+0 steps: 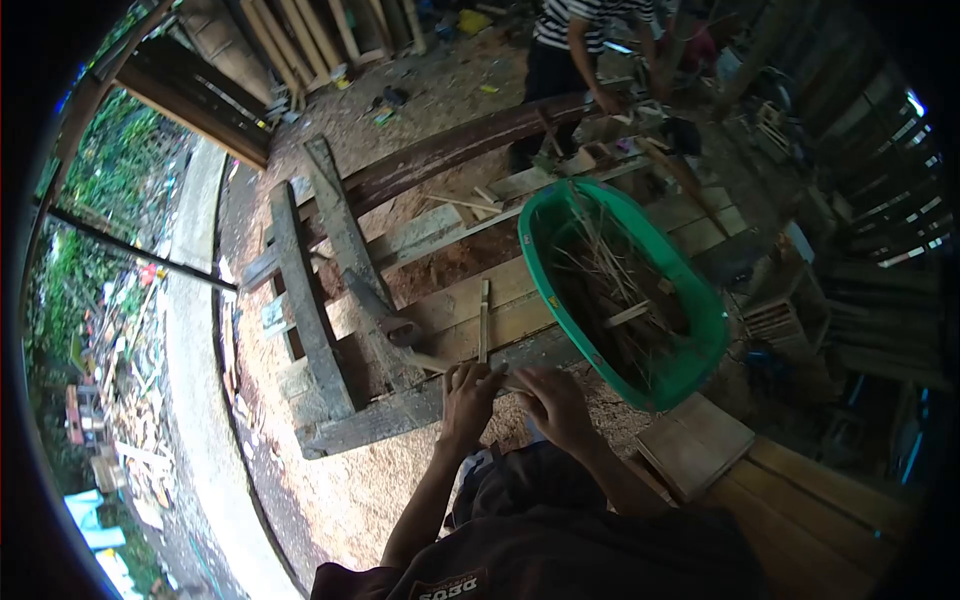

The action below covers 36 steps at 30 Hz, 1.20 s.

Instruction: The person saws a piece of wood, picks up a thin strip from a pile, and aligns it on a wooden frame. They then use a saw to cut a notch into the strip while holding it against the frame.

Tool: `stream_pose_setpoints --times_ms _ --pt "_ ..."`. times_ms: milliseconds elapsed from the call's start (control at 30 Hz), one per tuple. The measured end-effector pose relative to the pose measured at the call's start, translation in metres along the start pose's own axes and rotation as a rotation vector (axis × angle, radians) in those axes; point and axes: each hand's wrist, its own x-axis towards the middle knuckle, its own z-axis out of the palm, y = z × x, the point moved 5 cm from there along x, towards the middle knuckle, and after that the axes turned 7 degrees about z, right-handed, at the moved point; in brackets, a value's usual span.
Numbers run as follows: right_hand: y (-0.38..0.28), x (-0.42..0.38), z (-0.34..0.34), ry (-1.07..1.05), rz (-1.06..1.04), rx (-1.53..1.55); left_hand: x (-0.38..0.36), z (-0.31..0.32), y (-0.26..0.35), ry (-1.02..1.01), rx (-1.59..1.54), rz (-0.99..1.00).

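Observation:
Both hands are close together at the near edge of the wooden bench (400, 425). My left hand (466, 402) is closed around the pale handle of a tool with a long dark head (380, 305); the exact kind cannot be made out. Beside it, my right hand (556, 405) has its fingers curled at the handle's near end. The tool's head points away to the left, over the planks. Just beyond my hands a thin wooden stick (484, 320) lies across a pale plank (455, 315).
A green plastic tub (535, 255) with thin sticks and wood scraps stands on the bench to the right. Dark boards (305, 300) lie crosswise at the left. Beyond a long curved beam (450, 145), another person in a striped shirt (560, 25) bends over. Stacked boards (800, 490) sit at lower right.

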Motion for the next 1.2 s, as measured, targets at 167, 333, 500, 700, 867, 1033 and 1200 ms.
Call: stream_pose_setpoints --times_ms 167,333,500,700,867,1033,1200 --pt "0.035 0.001 0.041 -0.258 0.254 0.246 0.003 0.023 -0.015 -0.005 0.084 -0.020" --pt "0.081 -0.007 0.094 -0.529 0.347 0.176 -0.001 0.051 -0.042 -0.056 0.128 -0.103" --pt "0.145 -0.019 0.165 -0.420 0.467 -0.003 -0.052 0.143 -0.112 -0.038 -0.016 -0.442" --pt "0.231 0.008 0.277 -0.371 0.587 -0.094 -0.091 0.238 -0.176 0.023 -0.150 -0.622" --pt "0.256 -0.007 0.327 -0.274 0.348 -0.096 -0.089 0.296 -0.226 0.124 -0.276 -0.692" --pt "0.262 -0.003 0.321 -0.364 0.482 -0.032 -0.071 0.295 -0.234 0.290 -0.458 -0.780" --pt "0.259 0.016 0.290 -0.215 0.485 -0.097 -0.076 0.295 -0.226 0.214 -0.319 -0.897"
